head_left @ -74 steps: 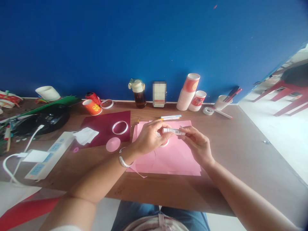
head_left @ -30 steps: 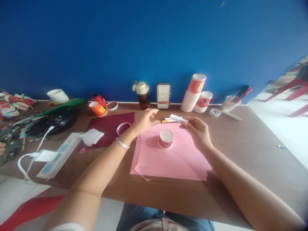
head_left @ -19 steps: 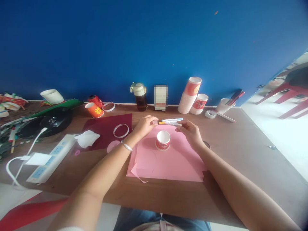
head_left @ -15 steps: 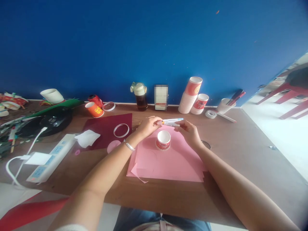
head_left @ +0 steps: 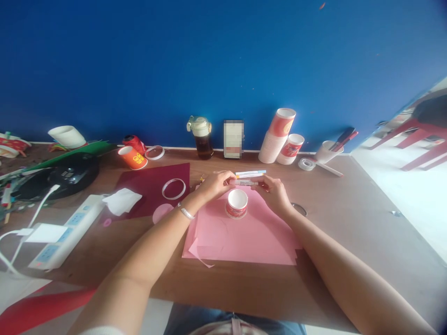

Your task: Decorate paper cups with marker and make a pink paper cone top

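At frame center, our left hand (head_left: 218, 184) and right hand (head_left: 275, 191) pinch opposite ends of a white tube (head_left: 243, 183) (a short red-and-white cup (head_left: 236, 211) stands just below).

Couldn't read one actual word or number here tbh — everything came out too small or blurry. The orange cup (head_left: 132, 158) had chunky yellow markings on its side, the red top cup (head_left: 282, 122) of the tall stack (head_left: 270, 148) wore a yellowish emblem, and the white tube (head_left: 243, 183) had tiny grey print. The upright screen (head_left: 233, 139) was pixelated — zero legible text.
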Tool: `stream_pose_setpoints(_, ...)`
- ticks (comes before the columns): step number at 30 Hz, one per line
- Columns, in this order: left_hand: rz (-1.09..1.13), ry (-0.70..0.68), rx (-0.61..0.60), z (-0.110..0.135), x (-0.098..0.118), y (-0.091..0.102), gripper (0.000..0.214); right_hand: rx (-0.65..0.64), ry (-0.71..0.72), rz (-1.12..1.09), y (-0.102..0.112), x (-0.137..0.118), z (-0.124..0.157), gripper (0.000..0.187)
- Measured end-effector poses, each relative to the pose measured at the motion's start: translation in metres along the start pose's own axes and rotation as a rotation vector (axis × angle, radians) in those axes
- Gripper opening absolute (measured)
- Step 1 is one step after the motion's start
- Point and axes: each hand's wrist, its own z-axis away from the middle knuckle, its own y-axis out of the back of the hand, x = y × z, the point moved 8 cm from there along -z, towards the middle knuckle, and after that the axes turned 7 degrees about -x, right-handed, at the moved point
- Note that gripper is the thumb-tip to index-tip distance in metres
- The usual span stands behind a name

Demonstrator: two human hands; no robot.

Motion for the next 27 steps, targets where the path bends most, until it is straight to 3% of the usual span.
stream_pose_setpoints(7,0.005,-0.06,-0.021,0.001,0.0,-0.004,0.015,-0.007,0.149,0.14,-0.001,-0.018,0.003,0.015)
stream_pose_setpoints(15,-0.024,-0.119,0.002,0.003,0.001,-0.006,0.021,-0.058,0.004,0.086,-0.008,-0.002,0.0,0.015)
stream_pose_setpoints(19,0.01,-0.068,-0.025,0.005,-0.003,-0.007,0.028,-0.044,0.056,0.297,0.004,0.003,0.0,0.014)
stream_pose_setpoints(23,0.026,-0.008,0.051,0.008,-0.011,-0.002,0.035,-0.057,0.106,0.548,0.02,0.017,-0.001,0.015)
stream_pose_setpoints(27,0.144,0.023,0.007,0.01,-0.017,-0.005,0.048,-0.089,0.082,0.634,0.026,0.032,-0.002,0.015)
